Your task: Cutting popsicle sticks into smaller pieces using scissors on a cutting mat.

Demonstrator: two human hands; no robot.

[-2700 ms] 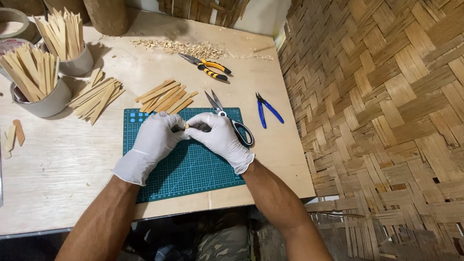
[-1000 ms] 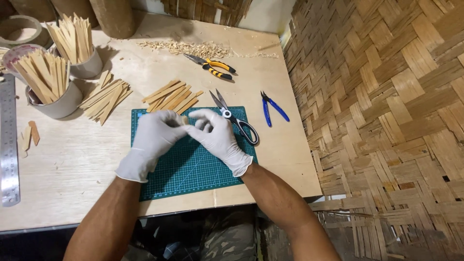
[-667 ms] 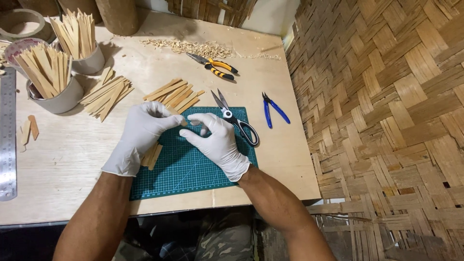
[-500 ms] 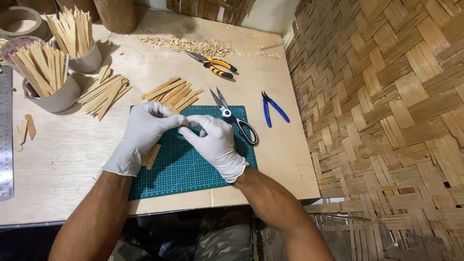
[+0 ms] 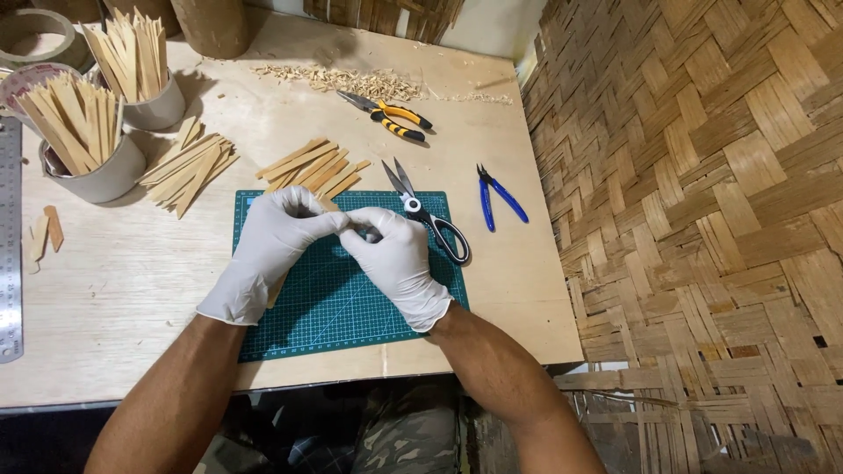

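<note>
From the head camera, two pale round cups are standing upper left, packed with bamboo strips. Over the green cutting mat, the gloved left hand and right hand are meeting fingertip to fingertip, pinching a bamboo strip that is mostly hidden beneath them; scissors are lying just beside.

You're at a pale plywood worktable w/ a woven bamboo-strip wall on its right, a white wall strip behind, dark floor below. Light's even overhead.
</note>
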